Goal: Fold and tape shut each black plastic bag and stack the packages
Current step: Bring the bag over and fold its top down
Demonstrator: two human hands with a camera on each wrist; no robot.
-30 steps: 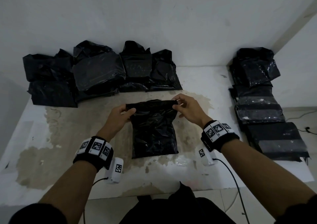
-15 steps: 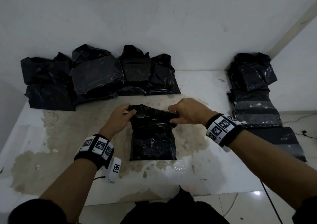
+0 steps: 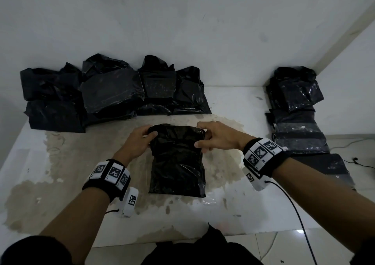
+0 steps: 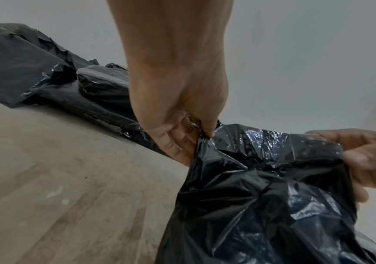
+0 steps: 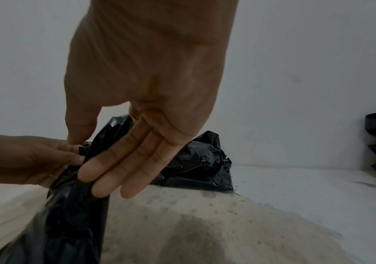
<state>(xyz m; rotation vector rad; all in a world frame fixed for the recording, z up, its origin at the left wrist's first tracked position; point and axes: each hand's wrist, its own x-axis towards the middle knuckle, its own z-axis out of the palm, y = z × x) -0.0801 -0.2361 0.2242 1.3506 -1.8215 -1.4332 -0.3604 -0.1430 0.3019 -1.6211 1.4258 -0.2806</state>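
i see the bag (image 3: pixel 177 163) lying flat mid-table (image 3: pixel 233 214), its far end rolled over. my left hand (image 3: pixel 138 143) pinches the bag's far left corner, fingers curled on the plastic. my right hand (image 3: pixel 219 138) holds the far right corner between thumb and index, the other fingers straight against the fold. loose bags (image 3: pixel 113 94) lean along the wall; taped packages (image 3: pixel 298 122) sit stacked at the right edge.
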